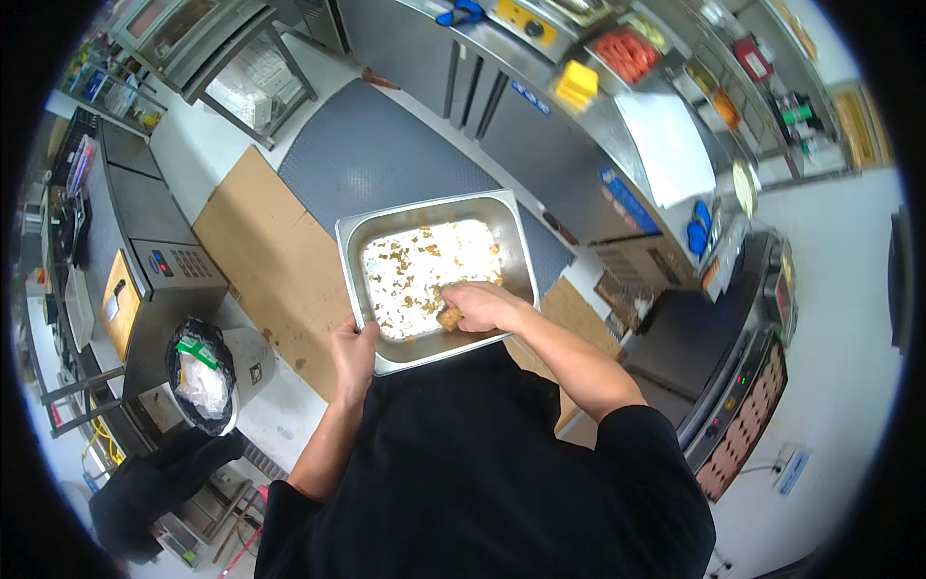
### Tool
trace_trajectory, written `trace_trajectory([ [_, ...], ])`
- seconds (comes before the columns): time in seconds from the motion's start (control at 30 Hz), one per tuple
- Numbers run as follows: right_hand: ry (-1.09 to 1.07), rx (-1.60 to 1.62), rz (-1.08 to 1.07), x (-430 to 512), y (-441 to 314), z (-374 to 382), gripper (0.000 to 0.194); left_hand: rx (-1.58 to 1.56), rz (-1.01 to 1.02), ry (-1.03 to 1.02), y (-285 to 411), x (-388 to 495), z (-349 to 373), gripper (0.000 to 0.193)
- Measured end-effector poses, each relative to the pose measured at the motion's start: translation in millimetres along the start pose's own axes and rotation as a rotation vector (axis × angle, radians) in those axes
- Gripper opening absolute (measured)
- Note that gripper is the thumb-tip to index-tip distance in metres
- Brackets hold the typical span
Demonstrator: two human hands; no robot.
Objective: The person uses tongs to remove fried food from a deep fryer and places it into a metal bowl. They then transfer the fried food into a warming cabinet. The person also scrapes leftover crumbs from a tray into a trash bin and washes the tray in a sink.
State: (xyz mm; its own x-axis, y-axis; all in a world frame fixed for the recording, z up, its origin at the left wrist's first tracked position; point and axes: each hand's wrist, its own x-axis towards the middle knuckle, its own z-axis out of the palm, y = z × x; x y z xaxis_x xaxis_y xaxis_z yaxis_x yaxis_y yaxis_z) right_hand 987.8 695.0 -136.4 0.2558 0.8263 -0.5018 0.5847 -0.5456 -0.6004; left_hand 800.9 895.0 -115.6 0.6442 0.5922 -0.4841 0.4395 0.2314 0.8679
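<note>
A deep rectangular stainless steel pan (522, 253) is held up in front of my body, slightly tilted. Brown and golden food crumbs (398, 253) are scattered over its bright, reflective bottom. My left hand (354, 351) grips the rim at the pan's near left corner, thumb on top. Inside the pan, near its right front part, my right hand (481, 305) has its fingers bent around a golden-brown clump of food (450, 318). The fingertips are partly hidden, and what else lies under them cannot be told.
A bin with a black liner (230, 383) stands at the left, near a counter with a cutting board (123, 304). Another person in dark clothes (155, 492) bends at the lower left. A steel counter (499, 54) runs along the far right; cardboard (268, 268) covers some floor.
</note>
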Motion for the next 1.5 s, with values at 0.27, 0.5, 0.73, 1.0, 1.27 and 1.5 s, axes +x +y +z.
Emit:
trace_trajectory([
  [0.27,-0.072,1.413,0.117,141,63,-133,0.041,-0.063,-0.005,0.145,44,151,21,0.012],
  [0.5,0.076,1.251,0.327,280,115,-193,0.020,0.056,-0.064,0.108,52,340,26,0.012],
  [0.73,0.407,0.228,0.629,357,161,-294,0.064,-0.008,-0.127,0.039,64,468,30,0.014],
  [1.0,0.293,-0.136,1.085,415,254,-355,0.089,0.116,-0.059,0.088,6,544,66,0.016],
  [1.27,0.050,-0.471,1.200,420,272,-349,0.085,-0.026,-0.165,0.116,-37,546,46,0.012],
  [1.5,-0.050,-0.452,1.156,428,244,-343,0.072,-0.280,-0.141,0.228,-37,529,-41,0.013],
])
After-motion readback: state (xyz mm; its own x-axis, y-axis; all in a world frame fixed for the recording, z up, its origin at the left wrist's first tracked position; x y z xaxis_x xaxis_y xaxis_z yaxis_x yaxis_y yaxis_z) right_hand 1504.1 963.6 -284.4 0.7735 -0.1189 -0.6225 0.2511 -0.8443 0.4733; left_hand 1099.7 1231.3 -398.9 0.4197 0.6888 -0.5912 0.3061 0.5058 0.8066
